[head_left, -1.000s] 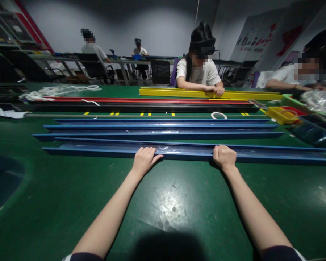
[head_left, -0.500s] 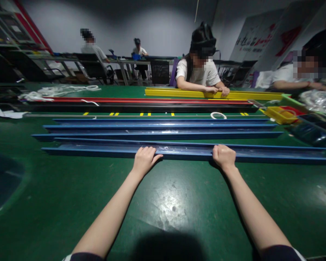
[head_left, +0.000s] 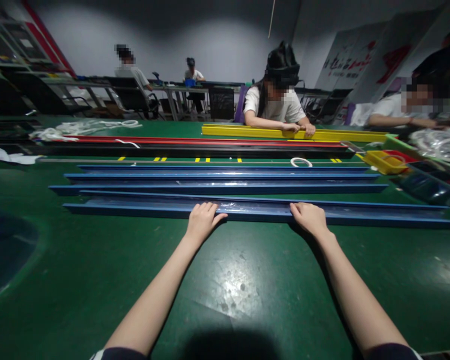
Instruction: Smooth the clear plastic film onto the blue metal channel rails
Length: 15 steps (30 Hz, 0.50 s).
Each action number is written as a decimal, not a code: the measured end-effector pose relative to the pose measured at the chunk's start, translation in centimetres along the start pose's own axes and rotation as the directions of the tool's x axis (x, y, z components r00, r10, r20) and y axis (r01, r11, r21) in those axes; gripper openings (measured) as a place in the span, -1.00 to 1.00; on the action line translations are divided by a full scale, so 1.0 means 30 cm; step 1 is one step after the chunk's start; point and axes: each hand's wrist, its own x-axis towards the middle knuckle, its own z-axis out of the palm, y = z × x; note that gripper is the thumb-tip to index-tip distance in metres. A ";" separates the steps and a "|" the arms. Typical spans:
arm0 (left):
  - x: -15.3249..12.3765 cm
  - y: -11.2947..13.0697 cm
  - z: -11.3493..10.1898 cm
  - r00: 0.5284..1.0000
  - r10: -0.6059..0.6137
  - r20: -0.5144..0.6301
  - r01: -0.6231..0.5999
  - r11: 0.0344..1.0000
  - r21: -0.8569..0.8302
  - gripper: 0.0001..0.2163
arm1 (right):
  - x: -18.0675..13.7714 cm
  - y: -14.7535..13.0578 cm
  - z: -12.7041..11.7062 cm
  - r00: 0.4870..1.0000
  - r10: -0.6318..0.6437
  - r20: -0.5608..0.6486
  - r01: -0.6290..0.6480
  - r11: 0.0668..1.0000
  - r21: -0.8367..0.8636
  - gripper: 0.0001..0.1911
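A long blue channel profile [head_left: 255,211] lies across the green table, nearest to me, with a shiny clear film or strip along its inside. My left hand [head_left: 202,220] grips its near wall left of the middle, fingers over the edge and thumb stretched along the near side. Farther right, my right hand [head_left: 310,218] is closed over the same near wall, its fingertips hidden inside the channel. Just behind lie more blue channel profiles [head_left: 225,188], roughly parallel to it.
Across the table a co-worker [head_left: 273,105] holds a yellow profile [head_left: 243,131]. Red and black profiles [head_left: 210,143] lie before it. A white ring [head_left: 301,162] sits mid-table. At right are a yellow tray [head_left: 384,162] and coiled clear tubing [head_left: 440,145]; white cords [head_left: 86,127] lie at back left.
My right hand has turned slightly on the channel's edge, its wrist shifting a little to the right. My left hand keeps its place on the profile. The whole view has shifted slightly.
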 end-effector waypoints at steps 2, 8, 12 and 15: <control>0.002 -0.001 -0.001 1.000 -0.011 0.012 0.011 1.000 -0.008 -0.59 | 0.003 -0.003 -0.016 0.997 0.014 0.072 -0.015 1.000 0.004 -0.45; 0.002 0.000 0.000 0.999 -0.026 0.022 0.026 1.000 -0.008 -0.57 | 0.006 -0.018 -0.053 0.987 0.010 0.163 -0.016 0.999 0.034 -0.42; -0.003 0.003 0.004 1.000 -0.008 0.005 0.008 1.000 0.023 -0.59 | -0.007 -0.102 -0.082 0.994 -0.039 0.106 0.038 0.999 0.020 -0.47; -0.007 0.003 0.005 1.000 0.004 -0.012 -0.003 0.999 0.037 -0.60 | -0.019 -0.215 -0.094 0.985 -0.170 0.035 0.166 0.983 0.083 -0.49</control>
